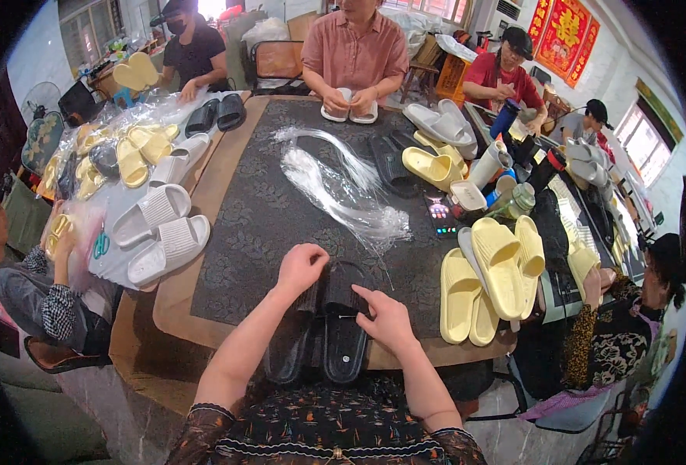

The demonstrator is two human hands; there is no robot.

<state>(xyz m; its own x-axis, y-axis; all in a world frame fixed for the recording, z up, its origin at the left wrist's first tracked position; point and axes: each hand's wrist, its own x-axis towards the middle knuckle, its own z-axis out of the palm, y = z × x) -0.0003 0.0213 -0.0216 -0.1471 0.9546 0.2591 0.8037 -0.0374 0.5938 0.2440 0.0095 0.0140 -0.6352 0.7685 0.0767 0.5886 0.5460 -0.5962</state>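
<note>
A pair of black slippers lies at the table's near edge, the right slipper (345, 353) beside the left slipper (287, 355), toes pointing away from me. My left hand (304, 267) is above the left slipper's strap, its fingers curled together; anything in them is too small to make out. My right hand (388, 316) rests by the right slipper's strap, index finger stretched toward it and thumb apart. A short pale strand shows between the slippers and my right thumb. Beyond them lies a bundle of clear thin plastic strands (331, 194).
Yellow slippers (460, 298) stand at my right, grey slippers (168, 252) at my left. A phone (440, 215), a glass jar (519, 200) and a dark blue bottle (504, 118) are at the right. Across the table a person (354, 50) handles white slippers (350, 108); several others work around.
</note>
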